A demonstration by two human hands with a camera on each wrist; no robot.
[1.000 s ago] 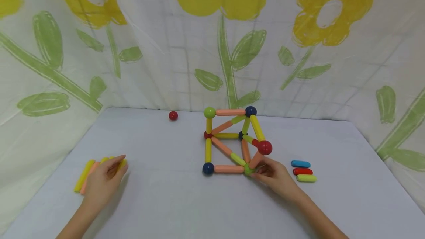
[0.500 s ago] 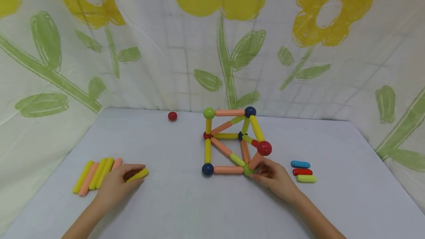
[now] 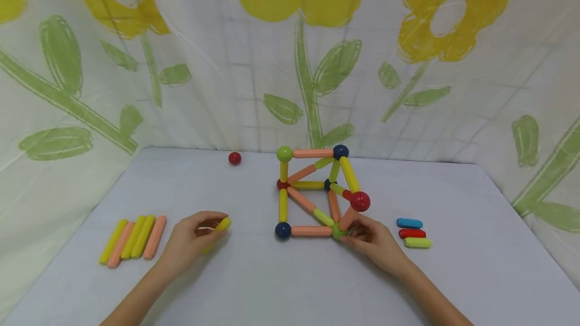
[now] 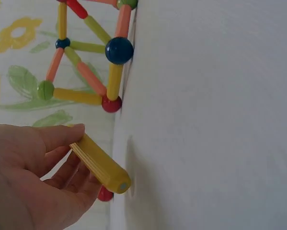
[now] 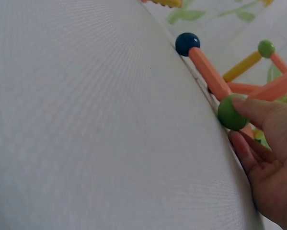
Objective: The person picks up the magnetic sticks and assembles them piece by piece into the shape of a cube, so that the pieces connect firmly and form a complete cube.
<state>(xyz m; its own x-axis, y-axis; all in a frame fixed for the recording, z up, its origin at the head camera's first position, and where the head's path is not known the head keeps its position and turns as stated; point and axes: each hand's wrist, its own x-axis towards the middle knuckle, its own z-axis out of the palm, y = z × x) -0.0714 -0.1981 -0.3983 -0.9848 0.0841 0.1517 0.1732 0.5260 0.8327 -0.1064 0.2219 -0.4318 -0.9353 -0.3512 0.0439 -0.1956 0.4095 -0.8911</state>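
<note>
My left hand (image 3: 188, 243) pinches a yellow magnetic rod (image 4: 102, 165) between thumb and fingers, low over the table and left of a magnetic ball-and-rod frame. Its thumb and fingers cover the rod's middle in the head view. At the frame's front right corner, my right hand (image 3: 379, 246) holds the light green ball (image 5: 228, 115) with thumb and fingers. A pink rod (image 3: 348, 219) rises from this ball to a large red ball (image 3: 360, 201). Along the front, another pink rod (image 3: 311, 231) joins the green ball to a dark blue ball (image 3: 283, 230).
Several yellow and pink rods (image 3: 138, 238) lie side by side at the left. A loose red ball (image 3: 234, 158) sits near the back edge. Short blue (image 3: 410, 223), red (image 3: 412, 234) and lime (image 3: 417, 242) rods lie right of the frame. Behind hangs a flower-painted cloth (image 3: 199, 89).
My left hand has lifted the yellow rod away from the row at the left and carried it right, toward the frame. The right hand stays at the green ball.
</note>
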